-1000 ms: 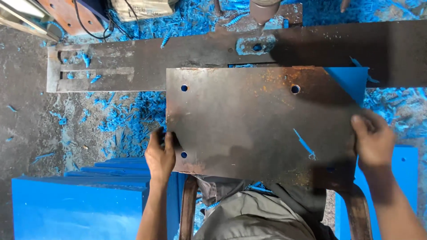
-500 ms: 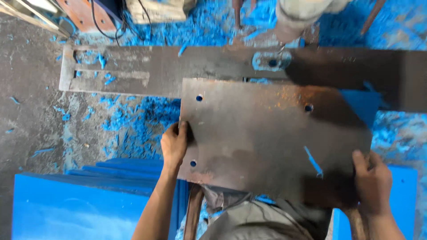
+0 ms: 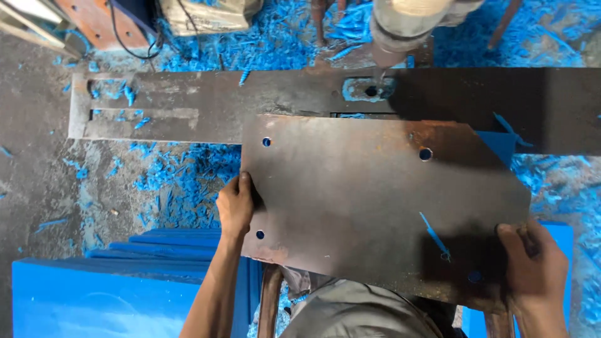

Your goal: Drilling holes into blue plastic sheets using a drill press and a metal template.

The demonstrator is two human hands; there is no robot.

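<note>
I hold a large rusty steel plate with several drilled holes flat in front of me. My left hand grips its left edge between two of the holes. My right hand grips its near right corner. The plate's far edge lies against a long dark steel bar with slots, just below the drill spindle and the hole under it.
Blue plastic shavings cover the grey floor and machine base. Stacked blue sheets lie at the near left, and another blue sheet shows under my right hand. A machine with cables stands at the far side.
The plate has shifted slightly with both hands still on its edges. My left hand has slid a little along the left edge, and the view has moved so the drill spindle shows.
</note>
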